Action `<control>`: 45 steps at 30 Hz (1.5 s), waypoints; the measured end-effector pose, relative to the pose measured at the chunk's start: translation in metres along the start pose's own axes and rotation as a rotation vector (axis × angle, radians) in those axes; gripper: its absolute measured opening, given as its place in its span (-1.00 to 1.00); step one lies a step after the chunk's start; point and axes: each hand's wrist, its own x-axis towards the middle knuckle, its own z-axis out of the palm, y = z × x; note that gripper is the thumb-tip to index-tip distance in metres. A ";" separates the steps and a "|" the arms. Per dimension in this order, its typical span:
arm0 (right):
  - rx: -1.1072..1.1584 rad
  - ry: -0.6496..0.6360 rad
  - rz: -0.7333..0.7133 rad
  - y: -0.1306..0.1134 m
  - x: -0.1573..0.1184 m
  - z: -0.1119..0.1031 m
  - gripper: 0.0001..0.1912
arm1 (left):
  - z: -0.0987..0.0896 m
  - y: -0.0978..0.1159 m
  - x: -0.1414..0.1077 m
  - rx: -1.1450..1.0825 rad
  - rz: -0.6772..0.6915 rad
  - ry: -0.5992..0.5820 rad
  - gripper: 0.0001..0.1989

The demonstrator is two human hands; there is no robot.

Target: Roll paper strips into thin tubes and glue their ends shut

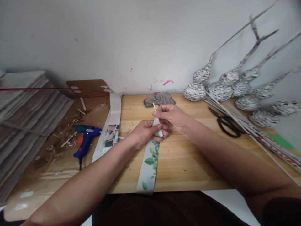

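A white paper strip (150, 163) printed with green leaves runs from the table's front edge up to my hands. Its far end is folded or rolled to a point around a thin white stick (154, 106), whose tip pokes out above my fingers. My left hand (149, 131) grips the strip, with the thumb lying on the folded part. My right hand (169, 116) pinches the pointed end and the stick between thumb and finger, the other fingers curled close to the left hand. Whether the stick is separate or rolled paper, I cannot tell.
At left lie a blue glue gun (87, 139) on cardboard, newspaper strips (111, 122) and a tall paper stack (25, 125). A grey cloth (160, 99) is by the wall. At right are black scissors (227, 122), long paper tubes (263, 135) and several woven paper gourd shapes (218, 91).
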 end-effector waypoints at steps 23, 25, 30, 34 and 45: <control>-0.078 -0.175 0.033 0.001 0.002 -0.009 -0.69 | -0.001 -0.003 0.001 0.040 0.014 -0.005 -0.66; -0.084 -0.184 0.026 0.002 0.003 -0.011 -0.71 | -0.001 -0.002 0.001 0.041 0.022 0.005 -0.64; -0.007 -0.050 0.053 0.004 0.003 -0.005 -0.66 | 0.003 -0.002 -0.001 0.065 0.009 -0.001 -0.63; 0.031 0.019 0.026 0.003 0.003 -0.003 -0.60 | 0.003 -0.002 -0.002 0.065 0.002 -0.016 -0.65; -0.009 -0.016 0.034 0.001 0.002 -0.005 -0.67 | 0.002 -0.004 -0.001 0.047 -0.011 -0.039 -0.68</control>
